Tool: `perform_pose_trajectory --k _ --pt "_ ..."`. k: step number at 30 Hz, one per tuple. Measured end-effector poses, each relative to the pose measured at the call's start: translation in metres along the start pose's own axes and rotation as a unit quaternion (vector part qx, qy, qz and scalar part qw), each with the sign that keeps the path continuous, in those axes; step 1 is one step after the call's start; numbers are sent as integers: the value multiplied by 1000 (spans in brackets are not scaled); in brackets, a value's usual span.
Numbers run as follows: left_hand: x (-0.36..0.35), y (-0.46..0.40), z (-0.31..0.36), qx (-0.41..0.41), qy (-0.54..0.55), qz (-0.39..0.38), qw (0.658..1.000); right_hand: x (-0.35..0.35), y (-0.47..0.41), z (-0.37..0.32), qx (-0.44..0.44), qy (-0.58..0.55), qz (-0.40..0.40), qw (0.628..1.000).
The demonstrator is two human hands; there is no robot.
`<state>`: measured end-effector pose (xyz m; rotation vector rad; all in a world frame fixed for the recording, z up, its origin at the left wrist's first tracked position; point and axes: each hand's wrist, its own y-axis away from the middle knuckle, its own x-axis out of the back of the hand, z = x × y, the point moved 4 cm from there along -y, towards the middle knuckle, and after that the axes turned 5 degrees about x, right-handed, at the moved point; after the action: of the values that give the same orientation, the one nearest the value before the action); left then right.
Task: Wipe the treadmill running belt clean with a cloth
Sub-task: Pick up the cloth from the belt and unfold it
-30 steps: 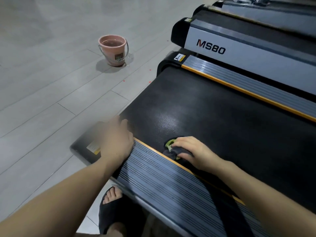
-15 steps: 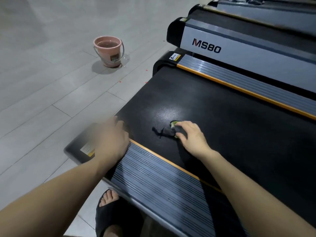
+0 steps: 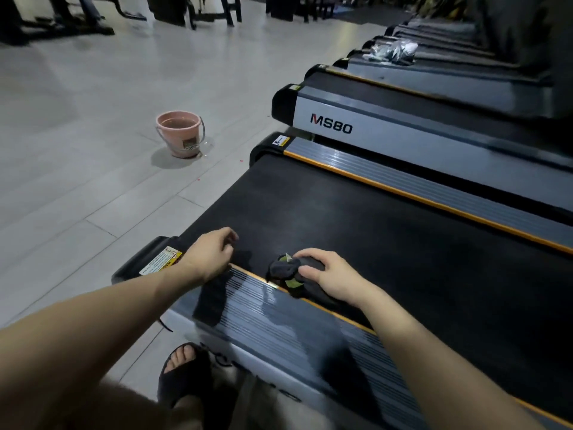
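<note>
Head view: a pink bucket (image 3: 180, 138) stands on the pale tiled floor (image 3: 77, 169), well apart from the treadmill, with water in it close to the rim and a wire handle folded down against its side. A wet patch shows on the tiles around its base.

The dark cloth (image 3: 286, 270), with a bit of green showing, lies bunched on the black running belt (image 3: 356, 231), right at the near orange-edged side rail (image 3: 279, 315). The right hand (image 3: 328, 274) presses on it, fingers curled over the bunch and the thumb against its near side. The left hand (image 3: 210, 252) hovers at the rear corner of the belt, just beside a yellow warning label (image 3: 161, 261); its fingers are loosely curled and hold nothing.

The ribbed grey rail looks damp and glossy in patches. A sandalled foot (image 3: 183, 370) stands on the floor beside the deck. Beyond, a second treadmill (image 3: 403, 131) marked MS80 sits parallel, with further ones in a row behind it. Dark gym equipment lines the far end of the dim room.
</note>
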<state>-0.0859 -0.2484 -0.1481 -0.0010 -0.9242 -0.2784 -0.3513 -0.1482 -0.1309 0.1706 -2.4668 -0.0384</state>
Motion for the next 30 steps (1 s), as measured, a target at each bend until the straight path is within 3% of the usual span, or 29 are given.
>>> perform_pose_trajectory --k 5,9,12,15,17,21,24,30 --pt "12 57 46 7 175 -32 984 3 64 -32 -16 -246 86 965" --pt "18 122 70 45 356 -68 931 10 102 -54 -18 -387 128 913" --pt "6 166 83 109 400 -168 894 13 119 -72 -11 -474 157 866" --pt "-3 193 93 111 453 -181 866 12 129 -85 -9 -544 145 826" --pt "-8 200 100 106 490 -173 848 8 133 -93 -13 -552 131 823" --pt "-10 194 116 47 496 -204 843 2 134 -102 -13 -549 128 826" --pt "-10 187 111 46 542 -197 816 -4 131 -102 -16 -552 120 825" --pt "-11 164 101 60 554 -113 823 -5 126 -92 0 -486 125 865"
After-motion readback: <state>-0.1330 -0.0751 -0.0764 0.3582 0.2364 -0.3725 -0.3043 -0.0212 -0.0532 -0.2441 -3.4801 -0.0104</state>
